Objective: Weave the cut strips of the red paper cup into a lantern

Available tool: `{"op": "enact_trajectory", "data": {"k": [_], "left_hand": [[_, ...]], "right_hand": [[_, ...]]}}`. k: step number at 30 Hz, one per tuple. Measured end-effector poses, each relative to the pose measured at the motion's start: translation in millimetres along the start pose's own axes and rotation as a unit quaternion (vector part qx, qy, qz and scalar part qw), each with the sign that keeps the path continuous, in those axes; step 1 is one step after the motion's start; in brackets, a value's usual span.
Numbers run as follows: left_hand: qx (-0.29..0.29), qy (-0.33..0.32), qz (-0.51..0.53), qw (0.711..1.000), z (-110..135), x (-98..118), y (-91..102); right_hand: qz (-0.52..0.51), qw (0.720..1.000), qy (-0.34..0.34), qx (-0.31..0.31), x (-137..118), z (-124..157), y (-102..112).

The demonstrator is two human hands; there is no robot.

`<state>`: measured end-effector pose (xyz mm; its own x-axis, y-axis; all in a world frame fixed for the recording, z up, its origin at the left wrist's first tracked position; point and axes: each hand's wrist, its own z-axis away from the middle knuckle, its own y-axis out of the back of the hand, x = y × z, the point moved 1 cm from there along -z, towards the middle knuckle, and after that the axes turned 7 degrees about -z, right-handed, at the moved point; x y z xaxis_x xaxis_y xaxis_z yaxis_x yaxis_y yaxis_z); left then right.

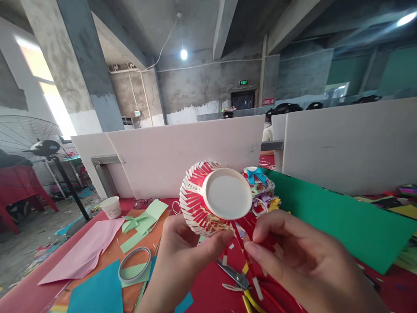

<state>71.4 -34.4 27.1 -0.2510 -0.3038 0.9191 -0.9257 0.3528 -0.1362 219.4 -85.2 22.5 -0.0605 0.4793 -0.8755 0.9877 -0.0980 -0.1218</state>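
Woven paper cup hides, seemingly, both hands' fingertips.

A woven paper cup was held above scissors; a tape roll was lying left, a paper sheet right.

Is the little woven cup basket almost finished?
Mostly. The red-and-white woven paper cup already has strips laced around most of its side. The left hand holds it bottom-up, while the right hand pinches one loose red paper strip. A few strip ends hang unwoven. The yellow-handled scissors lie on the red table.
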Motion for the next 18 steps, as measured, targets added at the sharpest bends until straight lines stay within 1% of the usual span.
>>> {"op": "enact_trajectory", "data": {"k": [2,4,7,9,11,14,18], "left_hand": [[0.005,0.007,0.014,1.000,1,-1,-1.3],[0.020,0.008,0.004,1.000,3,-1,-2.0],[0.031,0.016,-0.013,0.999,5,0,-2.2],[0.032,0.016,-0.025,0.999,6,1,-2.0],[0.038,0.012,-0.039,0.998,6,3,-1.7],[0.068,-0.009,-0.069,0.995,6,4,-1.6],[0.094,-0.048,-0.101,0.989,5,4,-2.3]], "right_hand": [[0.074,0.995,0.058,0.018,-2,0,-3],[0.102,0.991,0.085,0.020,-3,0,-6],[0.091,0.992,0.084,0.037,-3,1,-6],[0.088,0.991,0.072,0.066,-1,0,-5],[0.101,0.987,0.076,0.100,1,-1,-6],[0.126,0.978,0.094,0.138,2,-4,-11],[0.156,0.970,0.121,0.141,2,-6,-16]]}}
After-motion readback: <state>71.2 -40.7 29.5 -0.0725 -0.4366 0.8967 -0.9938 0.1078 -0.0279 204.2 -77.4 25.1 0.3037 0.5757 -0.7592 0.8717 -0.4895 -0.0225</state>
